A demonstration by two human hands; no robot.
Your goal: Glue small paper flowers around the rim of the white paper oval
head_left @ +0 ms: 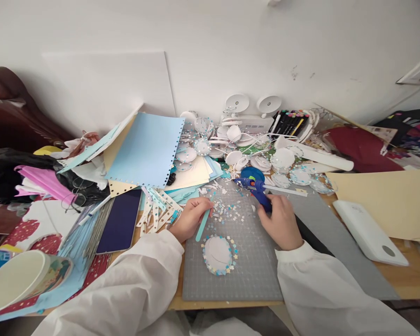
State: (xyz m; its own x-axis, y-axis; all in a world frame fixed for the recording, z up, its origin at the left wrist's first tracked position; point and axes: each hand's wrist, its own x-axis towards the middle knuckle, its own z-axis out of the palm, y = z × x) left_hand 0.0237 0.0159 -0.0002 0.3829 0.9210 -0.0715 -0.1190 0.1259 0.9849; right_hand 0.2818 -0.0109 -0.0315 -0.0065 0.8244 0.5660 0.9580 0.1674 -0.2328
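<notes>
My left hand [193, 217] is closed around a light teal strip [203, 225], which slants down over the left edge of the grey cutting mat [255, 275]. Below it on the mat lies a white disc [218, 254] rimmed with blue, white and cream star pieces. My right hand [282, 223] has its fingers around the handle of a blue glue gun [254, 186], whose nozzle points left. Small loose paper stars [229, 210] are scattered on the mat between both hands. A blue round dish [252, 174] sits just behind the glue gun.
Blue punched paper [145, 147] leans at back left. Decorated white discs [202, 146] pile up behind the mat, beside black pens [290, 123]. A dark phone [119, 221] and a paper bowl [19, 280] are left. A white power bank [371, 233] lies right.
</notes>
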